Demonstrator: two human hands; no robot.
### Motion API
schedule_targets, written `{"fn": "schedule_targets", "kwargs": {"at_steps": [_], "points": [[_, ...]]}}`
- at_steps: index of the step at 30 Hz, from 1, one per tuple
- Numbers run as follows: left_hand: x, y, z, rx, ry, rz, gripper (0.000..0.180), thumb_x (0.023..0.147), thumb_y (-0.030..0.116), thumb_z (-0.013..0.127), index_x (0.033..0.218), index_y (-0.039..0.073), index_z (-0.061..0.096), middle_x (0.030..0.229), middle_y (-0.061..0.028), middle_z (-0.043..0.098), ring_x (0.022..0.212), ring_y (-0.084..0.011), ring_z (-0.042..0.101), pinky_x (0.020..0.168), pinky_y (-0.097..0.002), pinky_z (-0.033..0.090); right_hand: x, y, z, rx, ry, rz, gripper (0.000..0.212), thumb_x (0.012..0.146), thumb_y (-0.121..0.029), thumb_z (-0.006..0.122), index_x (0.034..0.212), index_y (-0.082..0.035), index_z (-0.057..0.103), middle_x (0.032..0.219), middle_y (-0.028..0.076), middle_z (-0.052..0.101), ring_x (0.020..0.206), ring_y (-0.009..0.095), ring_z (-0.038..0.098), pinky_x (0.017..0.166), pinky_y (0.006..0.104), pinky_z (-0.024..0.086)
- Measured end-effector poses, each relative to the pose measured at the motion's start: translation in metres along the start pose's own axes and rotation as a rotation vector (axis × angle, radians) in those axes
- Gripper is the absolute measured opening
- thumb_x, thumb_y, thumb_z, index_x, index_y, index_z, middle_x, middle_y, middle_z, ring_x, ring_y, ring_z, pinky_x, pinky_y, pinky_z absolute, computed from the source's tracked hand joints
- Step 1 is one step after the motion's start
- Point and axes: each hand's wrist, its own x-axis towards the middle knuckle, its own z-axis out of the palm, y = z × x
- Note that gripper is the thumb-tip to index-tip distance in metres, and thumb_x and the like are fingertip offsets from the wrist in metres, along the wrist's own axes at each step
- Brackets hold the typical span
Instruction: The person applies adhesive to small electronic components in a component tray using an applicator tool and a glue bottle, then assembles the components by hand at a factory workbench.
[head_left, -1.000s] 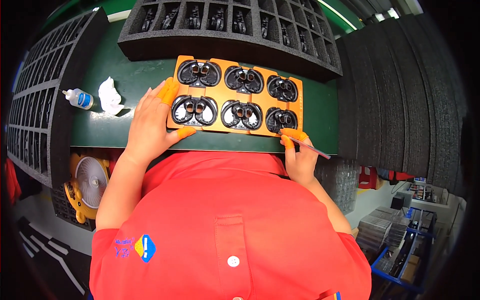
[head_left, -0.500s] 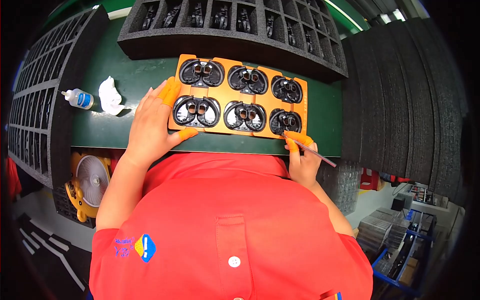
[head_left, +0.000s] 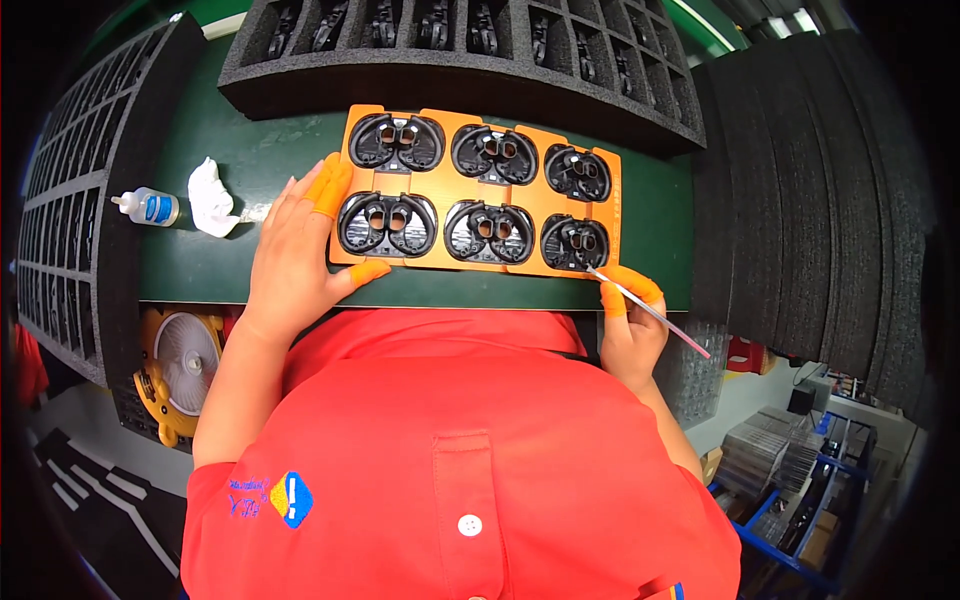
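An orange tray [head_left: 411, 184] lies on the green table, holding several black goggle-shaped parts in two rows, each with two round openings in its middle. My left hand [head_left: 292, 245], with orange finger covers, rests at the tray's left end. Its fingers lie stretched along the left edge, and the thumb is spread out at the near left corner. At the near right corner, my right hand [head_left: 634, 325] pinches a thin stick-like tool [head_left: 684, 337] between covered fingers. The tool's tip meets the near rim of the lower right black part [head_left: 573, 243]; its exact kind is too small to tell.
Left of the tray stand a white squeeze bottle [head_left: 150, 207] and a crumpled white tissue [head_left: 211, 200]. A dark foam tray [head_left: 430, 78] with black parts lies behind. More compartment trays [head_left: 118, 190] stand at left, and stacked dark foam sheets [head_left: 800, 200] at right.
My right hand and the tool have shifted a little to the right, the tip moving along the near rim of the lower right part. My left hand stays at the tray's left end.
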Motion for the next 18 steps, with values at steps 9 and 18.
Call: {"fn": "schedule_targets", "kwargs": {"at_steps": [9,18], "points": [[-0.001,-0.001,0.001,-0.016,0.004,-0.024,0.087,0.067,0.038,0.091,0.134,-0.002,0.053,0.146,-0.0194,0.054,0.140,-0.0365,0.047,0.119,-0.0541,0.033,0.036,-0.038,0.046,-0.228,-0.325,-0.301,0.014,0.092,-0.004,0.073,0.106,-0.003,0.072,0.098,0.011,0.072,0.080,0.018,0.065,0.072,0.0274,0.051],[-0.002,-0.003,0.002,-0.035,0.043,0.006,0.080,0.066,0.037,0.091,0.129,-0.001,0.058,0.139,-0.0193,0.059,0.140,-0.0369,0.048,0.117,-0.0548,0.036,0.042,-0.042,0.065,-0.482,-0.422,-0.353,0.016,0.092,-0.007,0.074,0.107,-0.003,0.072,0.093,0.010,0.070,0.076,0.019,0.064,0.064,0.0269,0.050]]}}
